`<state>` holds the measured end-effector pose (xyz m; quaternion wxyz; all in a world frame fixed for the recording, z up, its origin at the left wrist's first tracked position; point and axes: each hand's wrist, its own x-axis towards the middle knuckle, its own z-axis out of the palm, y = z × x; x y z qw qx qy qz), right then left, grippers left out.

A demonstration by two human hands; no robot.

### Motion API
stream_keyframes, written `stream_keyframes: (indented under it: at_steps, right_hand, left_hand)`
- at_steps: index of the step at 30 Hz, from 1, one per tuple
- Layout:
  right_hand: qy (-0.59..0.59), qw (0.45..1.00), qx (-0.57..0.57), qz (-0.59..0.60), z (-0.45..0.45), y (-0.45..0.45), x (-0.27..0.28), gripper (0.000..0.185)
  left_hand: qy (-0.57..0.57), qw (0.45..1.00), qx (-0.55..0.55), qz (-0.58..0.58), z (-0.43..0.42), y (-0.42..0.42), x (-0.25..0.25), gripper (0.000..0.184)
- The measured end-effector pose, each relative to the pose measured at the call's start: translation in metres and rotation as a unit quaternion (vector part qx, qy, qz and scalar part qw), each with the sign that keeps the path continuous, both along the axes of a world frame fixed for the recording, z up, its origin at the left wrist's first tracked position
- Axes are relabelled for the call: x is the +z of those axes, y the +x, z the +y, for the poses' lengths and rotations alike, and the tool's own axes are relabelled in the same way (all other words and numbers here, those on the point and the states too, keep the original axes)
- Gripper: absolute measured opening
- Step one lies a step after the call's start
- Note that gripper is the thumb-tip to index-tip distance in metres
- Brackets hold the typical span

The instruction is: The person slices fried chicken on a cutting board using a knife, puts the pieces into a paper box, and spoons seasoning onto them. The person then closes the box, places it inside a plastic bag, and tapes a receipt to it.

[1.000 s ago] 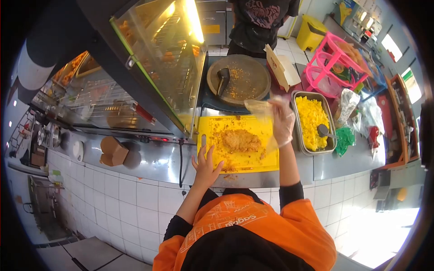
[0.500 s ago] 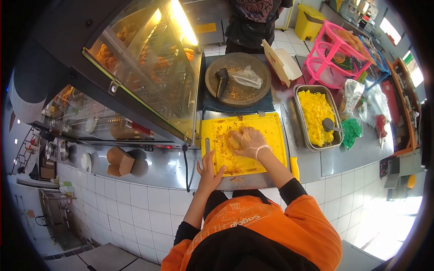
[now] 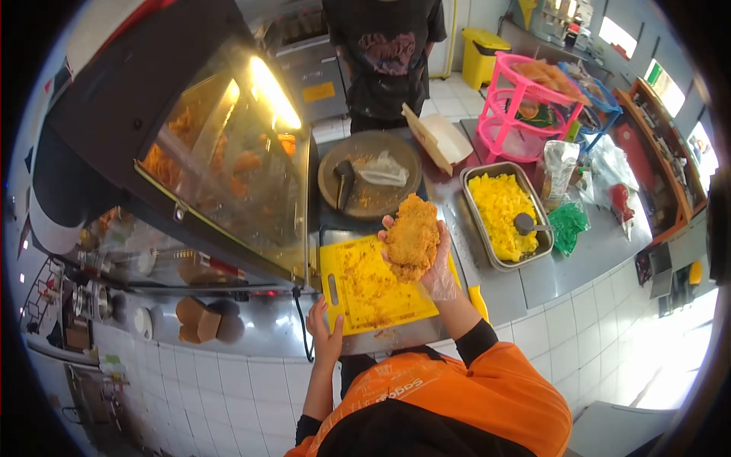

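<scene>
My right hand (image 3: pixel 442 276), in a clear plastic glove, grips a large piece of breaded fried chicken (image 3: pixel 413 238). The golden, rough-crusted piece is held up above the yellow cutting board (image 3: pixel 364 293), its broad side facing me. Brown crumbs are scattered over the board. Bare and with fingers spread, my left hand (image 3: pixel 326 341) rests at the board's lower left corner, near the handle slot.
Behind the board stands a round stone slab (image 3: pixel 329 179) bearing a black-handled tool and a plastic glove. A steel tray (image 3: pixel 545 242) of yellow food sits right, below a pink rack (image 3: pixel 487 103). The lit glass warmer (image 3: pixel 228 167) borders the left. A person (image 3: pixel 388 68) stands opposite.
My right hand has lifted the fried chicken off the board and turned it up toward me. My left hand stays by the board's lower left edge. The view has shifted.
</scene>
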<state>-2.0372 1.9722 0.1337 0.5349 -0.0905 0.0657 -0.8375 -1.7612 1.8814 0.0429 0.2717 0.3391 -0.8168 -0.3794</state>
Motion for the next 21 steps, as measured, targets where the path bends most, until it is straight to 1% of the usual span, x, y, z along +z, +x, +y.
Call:
stream_keyframes:
  at_steps: [2, 5, 7, 13, 15, 18, 19, 21]
  right_hand:
    - [-0.042, 0.999, 0.0, -0.012, -0.003, 0.001, 0.007, 0.069]
    - [-0.051, 0.999, -0.013, -0.014, -0.006, -0.005, 0.018, 0.069]
    - [-0.06, 0.998, -0.017, -0.033, -0.006, -0.004, 0.026, 0.068]
    - [-0.084, 0.995, -0.038, -0.022, -0.004, -0.008, 0.036, 0.068]
    - [-0.114, 0.993, -0.039, -0.01, -0.004, -0.01, 0.038, 0.07]
    - [-0.153, 0.988, -0.035, 0.005, -0.003, -0.01, 0.043, 0.072]
    - [-0.164, 0.986, -0.033, 0.009, -0.002, -0.01, 0.045, 0.073]
    - [-0.135, 0.99, -0.04, 0.028, 0.005, -0.008, 0.052, 0.076]
  left_hand:
    - [0.022, 1.0, 0.015, 0.001, 0.003, -0.002, 0.003, 0.058]
    - [0.033, 0.999, 0.006, 0.021, 0.002, -0.004, 0.002, 0.058]
    - [0.028, 1.0, 0.01, 0.004, 0.004, -0.005, 0.007, 0.058]
    - [0.018, 1.0, 0.012, 0.009, 0.003, -0.005, 0.007, 0.057]
    - [0.004, 1.0, 0.011, -0.001, 0.002, -0.003, 0.006, 0.057]
    - [0.044, 0.998, -0.009, 0.045, 0.005, -0.002, 0.007, 0.056]
    - [0.037, 0.999, -0.01, 0.038, 0.006, -0.002, 0.008, 0.055]
    - [0.024, 0.999, -0.009, 0.023, 0.009, 0.0, 0.009, 0.054]
